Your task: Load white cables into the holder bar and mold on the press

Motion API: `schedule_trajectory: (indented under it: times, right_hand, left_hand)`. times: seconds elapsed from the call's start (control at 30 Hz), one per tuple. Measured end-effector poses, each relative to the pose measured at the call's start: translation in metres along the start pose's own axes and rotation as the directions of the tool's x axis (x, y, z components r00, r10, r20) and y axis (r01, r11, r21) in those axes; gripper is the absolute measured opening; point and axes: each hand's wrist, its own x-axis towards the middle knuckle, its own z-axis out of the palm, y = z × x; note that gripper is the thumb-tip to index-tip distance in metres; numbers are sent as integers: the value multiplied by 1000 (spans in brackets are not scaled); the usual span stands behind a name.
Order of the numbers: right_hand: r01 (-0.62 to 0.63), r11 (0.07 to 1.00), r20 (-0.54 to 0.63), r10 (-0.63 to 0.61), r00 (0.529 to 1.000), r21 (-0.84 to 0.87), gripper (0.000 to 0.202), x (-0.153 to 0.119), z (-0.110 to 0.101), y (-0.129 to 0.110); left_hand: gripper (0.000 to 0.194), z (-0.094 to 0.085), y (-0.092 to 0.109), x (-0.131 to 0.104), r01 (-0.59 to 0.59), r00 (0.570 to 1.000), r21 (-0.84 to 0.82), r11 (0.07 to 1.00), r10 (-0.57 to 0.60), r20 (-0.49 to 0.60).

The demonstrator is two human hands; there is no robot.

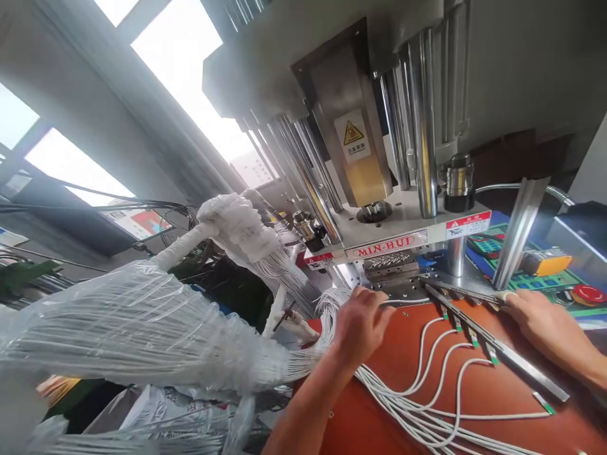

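My left hand (pixel 361 323) is closed by the press's lower opening, its fingers curled at a white cable (pixel 408 301) that runs right from them. A thick bundle of white cables (pixel 332 309) passes just behind this hand. On the right, my right hand (pixel 538 313) pinches the near end of a long, narrow metal strip (pixel 467 292), whose far end reaches the press. Beside the strip, a straight metal bar (pixel 502 351) slants across the orange-brown work surface (pixel 398 366). Several white cables with green-ended connectors (pixel 475 340) lie at the bar; another connector (pixel 544 403) lies nearer me.
The press (pixel 386 245) stands ahead, with steel columns and a hot-surface label (pixel 352 134) on its head. Plastic-wrapped cable bundles (pixel 142 322) hang over a wrapped rack at the left. A control panel with a red button (pixel 588 294) is at the right.
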Motion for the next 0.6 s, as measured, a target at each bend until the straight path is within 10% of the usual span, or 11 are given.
schedule_trajectory:
  times: [0.1, 0.23, 0.6]
  right_hand:
    - [18, 996, 88, -26, 996, 84, 27, 9, 2, -16]
    - [18, 997, 113, -27, 993, 82, 29, 14, 2, -30]
    - [65, 980, 100, -85, 991, 187, 46, -10, -32, -53]
  left_hand:
    - [36, 69, 27, 22, -279, 936, -225, 933, 317, 151]
    - [48, 125, 30, 49, -290, 887, -215, 933, 346, 305]
    - [37, 139, 14, 60, -365, 847, -205, 908, 416, 331]
